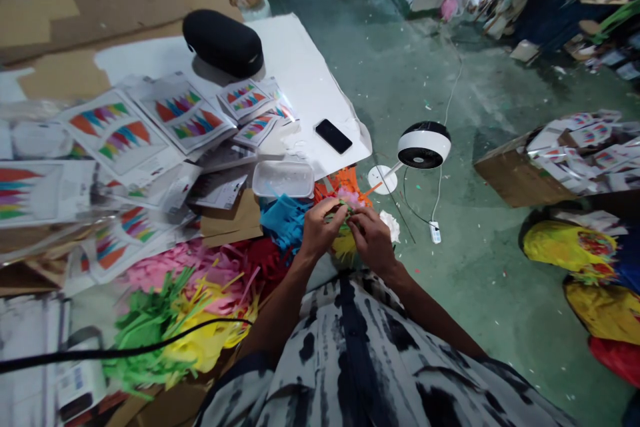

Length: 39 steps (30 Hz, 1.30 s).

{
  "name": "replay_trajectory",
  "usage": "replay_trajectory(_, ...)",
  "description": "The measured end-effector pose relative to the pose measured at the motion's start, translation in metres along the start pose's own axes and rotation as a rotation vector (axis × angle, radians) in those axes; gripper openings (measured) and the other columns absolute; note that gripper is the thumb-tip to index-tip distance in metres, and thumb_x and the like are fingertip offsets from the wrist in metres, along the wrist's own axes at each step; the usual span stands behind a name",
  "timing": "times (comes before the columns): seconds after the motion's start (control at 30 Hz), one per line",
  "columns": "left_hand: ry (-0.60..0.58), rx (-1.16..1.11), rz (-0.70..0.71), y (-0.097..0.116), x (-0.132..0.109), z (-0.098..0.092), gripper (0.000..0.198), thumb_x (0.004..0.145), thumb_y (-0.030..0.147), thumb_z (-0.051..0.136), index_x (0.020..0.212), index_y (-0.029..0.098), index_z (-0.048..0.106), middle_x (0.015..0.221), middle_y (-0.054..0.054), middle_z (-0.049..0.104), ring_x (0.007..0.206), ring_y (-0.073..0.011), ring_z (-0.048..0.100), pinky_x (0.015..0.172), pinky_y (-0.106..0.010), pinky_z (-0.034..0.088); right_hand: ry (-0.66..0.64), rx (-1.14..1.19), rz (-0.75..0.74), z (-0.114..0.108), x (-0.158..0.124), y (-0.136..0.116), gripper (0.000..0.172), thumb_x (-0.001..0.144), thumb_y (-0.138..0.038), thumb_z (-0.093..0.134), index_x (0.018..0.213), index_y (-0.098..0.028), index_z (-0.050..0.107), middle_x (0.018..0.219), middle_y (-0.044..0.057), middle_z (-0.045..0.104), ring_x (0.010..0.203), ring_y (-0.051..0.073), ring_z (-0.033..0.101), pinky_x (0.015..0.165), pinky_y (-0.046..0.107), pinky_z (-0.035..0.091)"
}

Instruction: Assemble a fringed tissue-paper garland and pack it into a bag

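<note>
Right between the two hands there's a small green strip [342,203]. The left hand [320,230] and right hand [371,235] both look pinched on it, fingertips nearly meeting, though they hide most of it. For fiddly stuff like this I'd use the left pinch as the anchor and let the right do the fine work, going easy since thin strips probably crease or tear. Yellow fringe [344,247] sits just below the hands, so mind it doesn't snag. Orange strips [350,178] lie just beyond the fingers, and a blue pile [283,219] is just left of the left hand, with a plastic tub [283,179] behind it. Farther out, a phone [333,136] lies near the tabletop [305,73] edge. Elbow room looks tight leftward; rightward the floor [475,293] gives more, but watch the white fan [424,147] ahead.
</note>
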<state>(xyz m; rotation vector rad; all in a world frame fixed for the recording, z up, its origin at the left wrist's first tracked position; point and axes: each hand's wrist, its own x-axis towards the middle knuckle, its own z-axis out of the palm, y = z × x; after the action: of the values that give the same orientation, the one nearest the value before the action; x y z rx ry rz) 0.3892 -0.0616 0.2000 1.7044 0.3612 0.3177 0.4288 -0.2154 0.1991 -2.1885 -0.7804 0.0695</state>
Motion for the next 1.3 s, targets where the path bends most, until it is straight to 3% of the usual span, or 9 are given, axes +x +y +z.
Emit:
replay_trajectory(0.13,0.036,-0.038,-0.070,0.003,0.000,0.003,0.024,0.091,0.033,0.067,0.105,0.019,0.080,0.108,-0.006,0.081,0.095,-0.0225,0.076,0.088,-0.033,0.058,0.000,-0.055,-0.011,0.001,0.000,-0.003,0.018,0.103,-0.023,0.052,0.099,-0.024,0.070,0.119,0.012,0.071,0.111,0.026,0.068,0.095,0.041,0.055)
replay_trajectory(0.43,0.007,-0.022,-0.046,0.003,0.000,0.004,0.026,0.090,0.027,0.062,0.106,0.020,0.080,0.111,-0.007,0.080,0.100,-0.0234,0.075,0.090,-0.034,0.057,-0.004,-0.057,-0.047,0.001,0.001,-0.005,0.020,0.105,-0.023,0.050,0.101,-0.024,0.070,0.119,0.012,0.071,0.114,0.026,0.068,0.099,0.042,0.056)
replay_trajectory(0.6,0.031,-0.056,-0.058,0.000,0.002,0.008,0.024,0.088,0.021,0.058,0.097,0.021,0.080,0.104,-0.004,0.080,0.095,-0.0216,0.074,0.085,-0.031,0.056,-0.015,-0.064,-0.056,0.004,0.000,-0.005,0.020,0.104,-0.021,0.050,0.100,-0.024,0.069,0.121,0.013,0.070,0.115,0.026,0.068,0.100,0.042,0.057)
replay_trajectory(0.8,0.015,-0.148,-0.191,-0.014,0.001,0.023,0.021,0.089,0.035,0.064,0.083,0.019,0.076,0.084,-0.003,0.075,0.087,-0.0209,0.070,0.080,-0.030,0.055,-0.031,-0.034,-0.039,0.008,-0.003,-0.002,0.021,0.101,-0.017,0.050,0.108,-0.023,0.069,0.128,0.014,0.068,0.122,0.027,0.065,0.104,0.044,0.054)
replay_trajectory(1.0,0.007,-0.461,-0.319,-0.018,-0.006,0.030,0.026,0.084,0.041,0.076,0.092,0.017,0.077,0.090,-0.002,0.075,0.086,-0.0171,0.067,0.083,-0.027,0.052,-0.027,-0.023,-0.035,0.003,0.001,-0.001,0.020,0.101,-0.017,0.049,0.105,-0.021,0.069,0.118,0.014,0.070,0.112,0.026,0.067,0.100,0.042,0.055)
replay_trajectory(1.17,0.049,-0.387,-0.251,-0.016,-0.007,0.031,0.031,0.084,0.046,0.078,0.091,0.016,0.078,0.091,-0.004,0.074,0.090,-0.0189,0.067,0.082,-0.027,0.051,0.006,0.060,0.012,0.003,0.004,-0.003,0.019,0.099,-0.019,0.052,0.106,-0.021,0.070,0.122,0.013,0.070,0.115,0.026,0.066,0.102,0.044,0.054)
replay_trajectory(1.3,0.080,-0.229,-0.149,-0.014,0.000,0.021,0.034,0.096,0.047,0.062,0.091,0.017,0.075,0.090,-0.004,0.074,0.087,-0.0182,0.066,0.080,-0.028,0.050,0.042,0.150,0.076,0.000,0.006,-0.003,0.013,0.099,-0.026,0.060,0.097,-0.023,0.072,0.119,0.011,0.069,0.109,0.024,0.067,0.092,0.038,0.057)
